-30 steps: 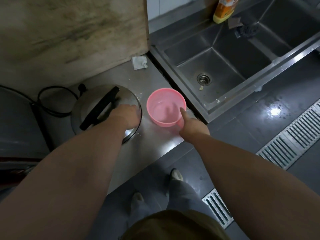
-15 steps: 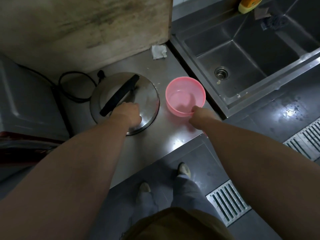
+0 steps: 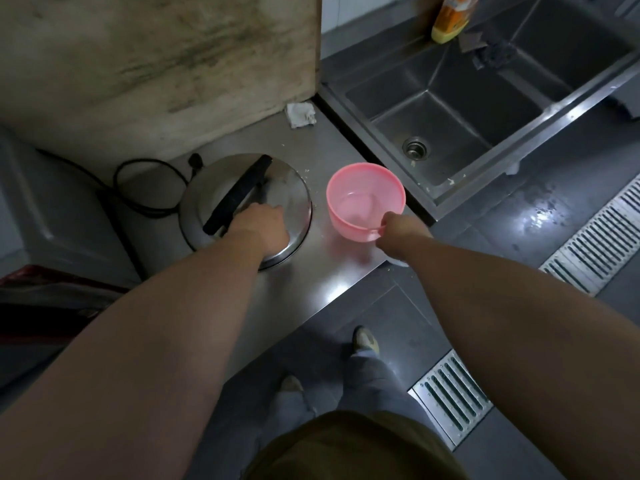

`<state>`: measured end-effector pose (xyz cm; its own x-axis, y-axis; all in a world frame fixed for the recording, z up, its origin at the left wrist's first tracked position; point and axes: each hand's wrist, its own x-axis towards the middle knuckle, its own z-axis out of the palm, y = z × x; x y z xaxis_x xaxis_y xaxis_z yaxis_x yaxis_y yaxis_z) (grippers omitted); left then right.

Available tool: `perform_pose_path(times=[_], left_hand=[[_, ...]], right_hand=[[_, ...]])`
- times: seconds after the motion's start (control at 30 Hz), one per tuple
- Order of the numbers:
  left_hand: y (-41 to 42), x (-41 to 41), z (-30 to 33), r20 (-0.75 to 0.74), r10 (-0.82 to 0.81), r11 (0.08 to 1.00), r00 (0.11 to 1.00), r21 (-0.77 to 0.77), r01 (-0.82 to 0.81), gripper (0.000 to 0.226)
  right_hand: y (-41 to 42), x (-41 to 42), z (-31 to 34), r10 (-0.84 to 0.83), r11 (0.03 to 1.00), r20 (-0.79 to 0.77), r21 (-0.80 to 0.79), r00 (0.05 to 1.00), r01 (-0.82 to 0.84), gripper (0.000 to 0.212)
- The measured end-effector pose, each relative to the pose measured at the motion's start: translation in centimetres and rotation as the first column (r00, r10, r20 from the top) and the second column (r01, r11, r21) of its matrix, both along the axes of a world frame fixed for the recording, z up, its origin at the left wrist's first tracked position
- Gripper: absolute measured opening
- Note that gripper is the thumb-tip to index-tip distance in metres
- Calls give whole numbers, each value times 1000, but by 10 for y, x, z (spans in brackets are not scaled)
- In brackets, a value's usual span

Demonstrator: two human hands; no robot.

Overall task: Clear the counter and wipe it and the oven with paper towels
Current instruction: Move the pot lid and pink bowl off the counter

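Head view, table (image 3: 332,285) items. Pink bowl (image 3: 365,201): near front edge beside sink (image 3: 450,109); right hand (image 3: 401,230) grip pinches its near rim, likely to lift it clear. Steel lid (image 3: 246,206): left hand (image 3: 265,226) rests on it, grip hidden, cannot tell.

Dim, low-contrast pic; glare on wet floor (image 3: 540,216) and counter (image 3: 332,289); wide-angle bending at edges; slight softness.

One head-worn camera looks steeply down from above. It faces the counter (image 3: 332,282) front edge, near, sink (image 3: 450,109) beyond its right edge.
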<state>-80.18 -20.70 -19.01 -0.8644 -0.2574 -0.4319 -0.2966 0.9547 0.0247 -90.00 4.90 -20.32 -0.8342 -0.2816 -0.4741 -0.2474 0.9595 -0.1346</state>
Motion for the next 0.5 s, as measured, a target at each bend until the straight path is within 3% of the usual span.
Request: perform_pose_path(times=[0.17,0.5], left_hand=[[15,31,8,-21,-77,997,997,-12,77,45],[59,98,12,-34,-162,987,986,-13,161,47]], right_hand=[[8,49,14,-154,985,-6,-73,988,153,32],[52,148,22,-200,972,50,-118,979,204,34]])
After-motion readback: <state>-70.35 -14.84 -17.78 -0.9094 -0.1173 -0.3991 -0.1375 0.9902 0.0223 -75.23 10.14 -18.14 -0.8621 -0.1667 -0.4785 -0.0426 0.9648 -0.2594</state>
